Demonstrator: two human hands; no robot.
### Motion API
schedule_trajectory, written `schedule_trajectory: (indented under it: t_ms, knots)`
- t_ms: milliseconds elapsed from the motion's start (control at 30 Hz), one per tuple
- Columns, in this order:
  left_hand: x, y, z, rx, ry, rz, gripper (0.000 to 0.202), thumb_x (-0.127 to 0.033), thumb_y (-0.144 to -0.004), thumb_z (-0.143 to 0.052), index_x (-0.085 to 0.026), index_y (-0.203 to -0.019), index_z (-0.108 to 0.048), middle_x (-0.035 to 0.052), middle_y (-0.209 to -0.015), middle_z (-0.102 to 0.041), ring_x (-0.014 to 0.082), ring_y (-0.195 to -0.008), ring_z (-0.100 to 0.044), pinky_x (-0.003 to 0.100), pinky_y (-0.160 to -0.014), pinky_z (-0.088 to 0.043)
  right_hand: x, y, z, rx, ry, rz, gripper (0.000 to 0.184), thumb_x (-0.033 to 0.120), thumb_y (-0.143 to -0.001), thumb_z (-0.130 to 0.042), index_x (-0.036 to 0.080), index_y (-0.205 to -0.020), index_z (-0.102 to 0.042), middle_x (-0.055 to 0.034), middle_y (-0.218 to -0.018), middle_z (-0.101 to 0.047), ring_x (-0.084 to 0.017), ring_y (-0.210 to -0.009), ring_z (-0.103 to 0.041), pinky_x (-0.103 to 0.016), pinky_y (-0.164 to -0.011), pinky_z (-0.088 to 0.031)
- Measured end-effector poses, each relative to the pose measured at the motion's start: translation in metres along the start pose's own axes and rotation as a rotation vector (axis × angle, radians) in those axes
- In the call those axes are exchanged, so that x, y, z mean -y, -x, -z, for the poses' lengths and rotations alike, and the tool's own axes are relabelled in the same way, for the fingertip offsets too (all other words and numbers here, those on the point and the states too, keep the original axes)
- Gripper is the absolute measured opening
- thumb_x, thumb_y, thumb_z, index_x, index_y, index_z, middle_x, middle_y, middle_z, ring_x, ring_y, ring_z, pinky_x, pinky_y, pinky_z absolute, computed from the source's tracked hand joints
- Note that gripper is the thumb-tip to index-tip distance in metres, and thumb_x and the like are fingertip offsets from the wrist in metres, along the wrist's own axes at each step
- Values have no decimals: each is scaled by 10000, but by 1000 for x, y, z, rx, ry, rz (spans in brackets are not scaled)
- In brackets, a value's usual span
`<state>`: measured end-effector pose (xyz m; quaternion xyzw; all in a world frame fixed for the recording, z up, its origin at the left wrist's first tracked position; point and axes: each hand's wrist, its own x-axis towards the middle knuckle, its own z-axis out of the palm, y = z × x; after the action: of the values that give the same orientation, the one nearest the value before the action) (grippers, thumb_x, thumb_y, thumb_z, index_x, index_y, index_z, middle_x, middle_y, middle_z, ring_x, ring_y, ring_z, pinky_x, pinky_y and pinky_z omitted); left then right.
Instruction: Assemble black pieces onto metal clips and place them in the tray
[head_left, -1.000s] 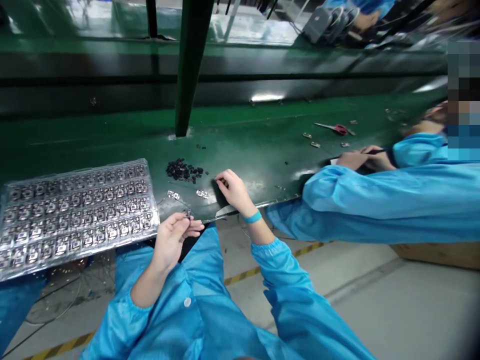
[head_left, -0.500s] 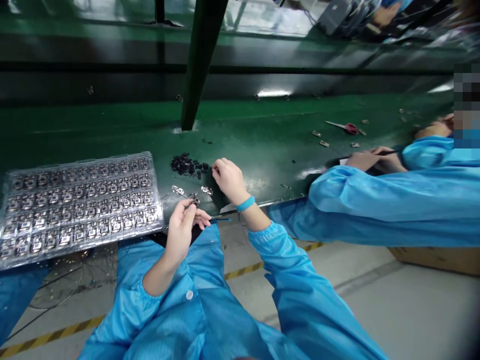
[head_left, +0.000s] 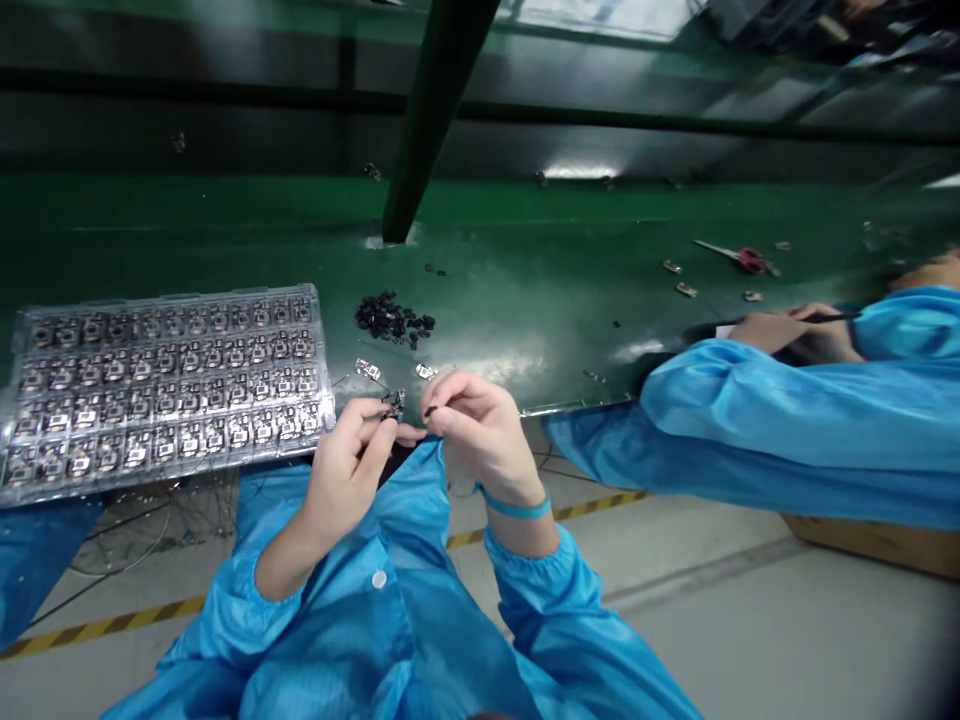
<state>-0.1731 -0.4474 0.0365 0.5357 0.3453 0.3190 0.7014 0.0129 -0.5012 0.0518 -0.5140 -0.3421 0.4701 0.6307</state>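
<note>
At the table's near edge my left hand (head_left: 352, 462) is closed on a small metal-and-black electronic part (head_left: 395, 402), pinched between thumb and fingers. Close beside it, my right hand (head_left: 480, 430) pinches a tiny black piece (head_left: 430, 411) between thumb and forefinger. The two hands are apart by a small gap. Beyond them lies a loose pile of small black pieces (head_left: 390, 318). One silvery electronic part (head_left: 367, 370) rests between the pile and my left hand, and another (head_left: 426, 371) lies just behind my right fingers.
A clear plastic tray (head_left: 324, 360) filled with rows of electronic parts sits at the left. A green post (head_left: 431, 130) rises from the green table (head_left: 555, 260). Red-handled scissors (head_left: 750, 261) lie at the right, near a co-worker's hands (head_left: 795, 332) and blue sleeves.
My right hand has come back from beside the black pile towards my left hand, now with a tiny black piece in its fingertips. The whole view has shifted slightly.
</note>
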Motion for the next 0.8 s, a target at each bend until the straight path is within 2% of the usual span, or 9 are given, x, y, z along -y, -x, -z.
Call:
schedule_trajectory:
  t_ms: [100,367,600,800]
  knots:
    - [4,0,7,-28,-148,-70,229,-461,-1155,-709,-241,-1212,-683,67,-1014,-921,247,-968,-900,313,-863,-640,-5,-6,-11,18,11,-51,368,516,-878,-1016,253,-872,-758,-17,-888,-696,-180,-771,-604,-332,-721,-546]
    - [-1,-1,13,-104,-320,-208,36,-272,-1109,-712,-243,-1087,-715,22,-937,-901,206,-857,-883,247,-758,-621,-8,-12,-25,93,-20,-119,371,526,-951,-959,258,-932,-703,-2,-933,-666,-163,-788,-625,-309,-739,-583]
    - [3,-1,17,-118,-313,-178,64,-308,-1095,-745,-245,-1099,-759,33,-954,-897,220,-894,-874,261,-794,-629,-11,-11,-25,80,7,-126,428,582,-963,-940,257,-956,-662,-4,-932,-676,-167,-805,-637,-310,-745,-570]
    - [3,-1,17,-108,-294,-164,67,-313,-1084,-765,-247,-1091,-771,27,-953,-888,216,-888,-868,263,-819,-625,-13,-11,-22,88,0,-117,405,566,-990,-918,257,-946,-658,2,-905,-675,-160,-774,-624,-300,-708,-554]
